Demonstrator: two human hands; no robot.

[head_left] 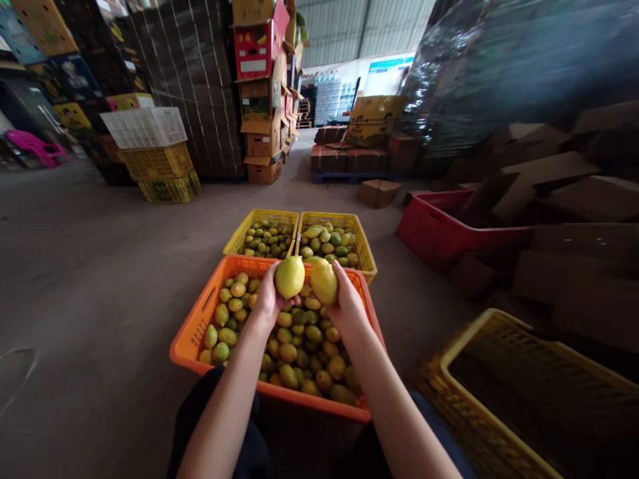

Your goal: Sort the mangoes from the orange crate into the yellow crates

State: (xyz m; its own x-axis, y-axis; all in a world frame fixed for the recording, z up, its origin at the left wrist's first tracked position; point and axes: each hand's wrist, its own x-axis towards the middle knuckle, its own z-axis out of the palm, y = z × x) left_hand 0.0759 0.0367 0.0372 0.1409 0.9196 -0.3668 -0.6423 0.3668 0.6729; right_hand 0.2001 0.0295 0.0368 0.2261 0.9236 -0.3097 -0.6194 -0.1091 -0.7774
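My left hand (272, 296) holds a yellow-green lemon (289, 277), its fingers under the fruit. Beside it, a second, bumpier yellow lemon (324, 282) is gripped in my right hand (345, 296). Both fruits are raised over an orange crate (187, 336) filled with many yellow and green lemons. Behind that crate stand two yellow crates, the left one (237, 233) with small greenish fruits and the right one (367, 249) with larger green and yellow fruits. My forearms cover part of the orange crate.
At the lower right is a yellow crate (469, 332); a red crate (429, 229) stands beyond it near loose cardboard (574, 266). Stacked crates (160, 163) stand at the back left, and a small cardboard box (378, 193) lies on the floor ahead.
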